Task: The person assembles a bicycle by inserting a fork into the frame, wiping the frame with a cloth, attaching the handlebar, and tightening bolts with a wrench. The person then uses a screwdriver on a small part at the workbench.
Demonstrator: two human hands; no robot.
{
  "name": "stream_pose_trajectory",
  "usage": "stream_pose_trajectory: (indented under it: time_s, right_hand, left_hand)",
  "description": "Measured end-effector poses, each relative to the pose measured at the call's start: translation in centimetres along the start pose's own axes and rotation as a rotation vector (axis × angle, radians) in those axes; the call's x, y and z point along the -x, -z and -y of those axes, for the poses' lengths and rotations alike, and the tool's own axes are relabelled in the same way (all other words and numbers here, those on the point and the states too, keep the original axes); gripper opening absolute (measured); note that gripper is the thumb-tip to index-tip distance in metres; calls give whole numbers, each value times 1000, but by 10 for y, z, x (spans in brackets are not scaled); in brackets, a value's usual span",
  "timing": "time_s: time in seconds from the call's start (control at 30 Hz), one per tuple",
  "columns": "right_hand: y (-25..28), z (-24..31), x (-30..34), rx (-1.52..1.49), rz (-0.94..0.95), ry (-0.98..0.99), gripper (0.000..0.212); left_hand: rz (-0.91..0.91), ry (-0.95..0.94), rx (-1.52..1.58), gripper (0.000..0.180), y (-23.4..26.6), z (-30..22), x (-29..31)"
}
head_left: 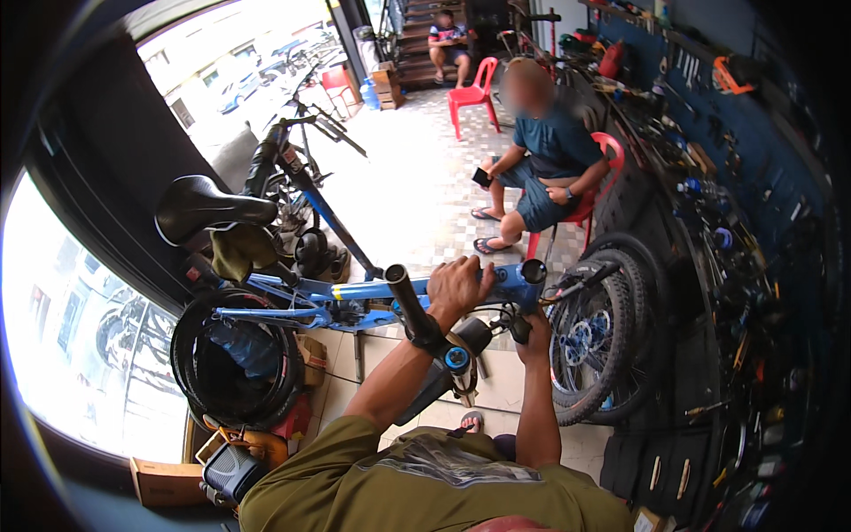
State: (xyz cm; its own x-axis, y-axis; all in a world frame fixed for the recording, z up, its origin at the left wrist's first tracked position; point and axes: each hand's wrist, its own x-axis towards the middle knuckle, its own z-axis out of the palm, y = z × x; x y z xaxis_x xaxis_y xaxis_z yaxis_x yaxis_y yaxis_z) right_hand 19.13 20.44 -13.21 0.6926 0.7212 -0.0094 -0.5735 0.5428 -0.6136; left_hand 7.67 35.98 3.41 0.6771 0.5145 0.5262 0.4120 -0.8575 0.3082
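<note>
A blue bicycle frame (372, 291) is held up crosswise in front of me, with no wheels fitted in it. My left hand (456, 288) lies over the top of its front tube, fingers curled round it. Below the open head tube (533, 271), my right hand (534, 337) reaches up from underneath; its fingers are partly hidden by the frame and a dark part beside it. Between my forearms stands a black tube (408, 301) with an open top, joined to a clamp-like piece with a blue-ringed end (456, 359).
Bicycle wheels (592, 341) lean at the right, beside a wall of tools (709, 177). A tyre (235, 390) and a black saddle (213, 210) are at the left. Beyond the frame, a person (554, 146) sits on a red chair (596, 199), holding a phone.
</note>
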Motion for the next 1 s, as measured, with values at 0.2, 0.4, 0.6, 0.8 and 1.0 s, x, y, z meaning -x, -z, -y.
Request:
stream_pose_trajectory:
  time_s: [0.2,0.4,0.6,0.8,1.0]
  right_hand:
    - [-4,-9,-26,-472,69,-63,43]
    - [-13,-19,-29,-323,13,-65,34]
    - [1,-14,-19,-43,63,-15,35]
    - [-14,0,-5,204,-49,60,33]
    - [-4,-19,-11,429,-12,158,15]
  left_hand:
    - [14,5,-6,40,0,-1,-2]
    - [12,10,-22,39,0,-1,-1]
    - [8,17,1,40,-2,-1,-7]
    - [11,24,-17,40,-5,3,-3]
    - [18,24,-29,39,-4,-1,-6]
